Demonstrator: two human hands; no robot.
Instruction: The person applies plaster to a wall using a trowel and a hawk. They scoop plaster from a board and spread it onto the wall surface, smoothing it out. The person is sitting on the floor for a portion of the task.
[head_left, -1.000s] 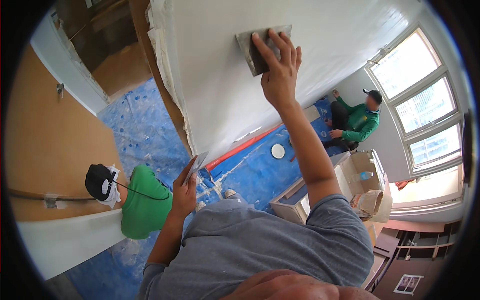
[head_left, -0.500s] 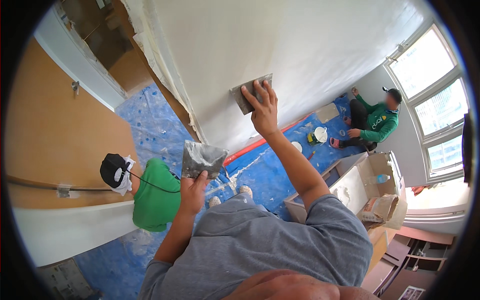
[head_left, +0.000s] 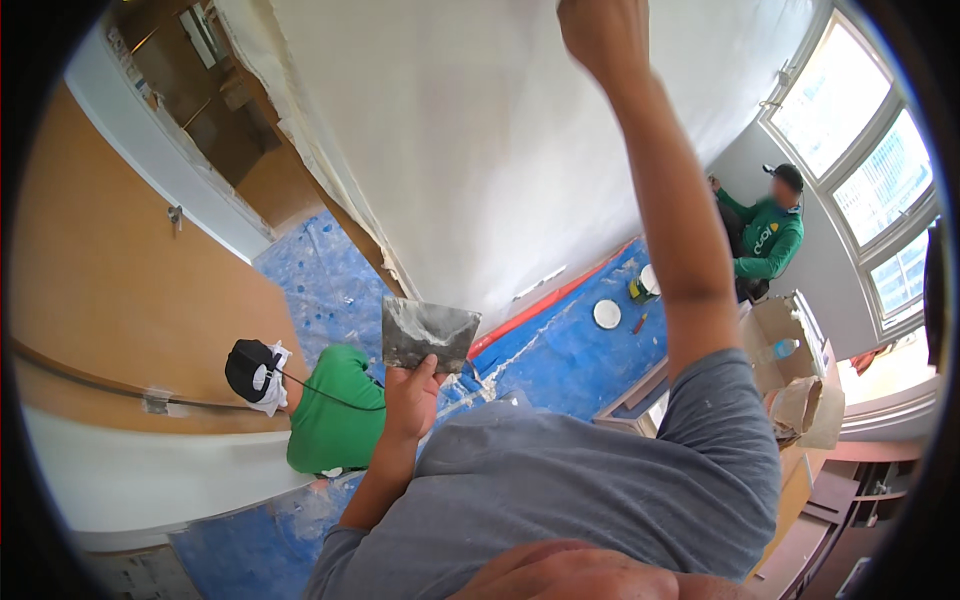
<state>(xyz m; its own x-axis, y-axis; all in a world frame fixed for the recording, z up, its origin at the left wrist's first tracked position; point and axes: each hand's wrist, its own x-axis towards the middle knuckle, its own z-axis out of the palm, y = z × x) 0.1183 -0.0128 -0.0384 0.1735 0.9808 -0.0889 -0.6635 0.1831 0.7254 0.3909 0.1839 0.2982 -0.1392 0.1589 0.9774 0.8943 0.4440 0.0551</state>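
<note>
My left hand (head_left: 410,405), low in front of the white wall, grips a grey flat metal blade (head_left: 430,325) smeared with pale compound, its thumb across the lower edge. High up at the top edge of the view, my right hand (head_left: 603,35) is raised near the white wall (head_left: 430,130); its fingers are cut off, and I cannot see what they hold. Below, the blue floor sheet (head_left: 560,370) carries a white round lid (head_left: 606,314) and a green-and-white bucket (head_left: 643,287).
A co-worker (head_left: 335,410) in green crouches at lower left beside a tan door (head_left: 140,280). Another person (head_left: 768,235) in green sits by the window (head_left: 830,100). At right stand open boxes with a water bottle (head_left: 782,349) and a paper bag (head_left: 800,410). A doorway is at upper left.
My right hand, which pressed a metal blade on the wall, has swept upward out to the top edge, taking the blade from view. My left hand's blade has turned flat toward me.
</note>
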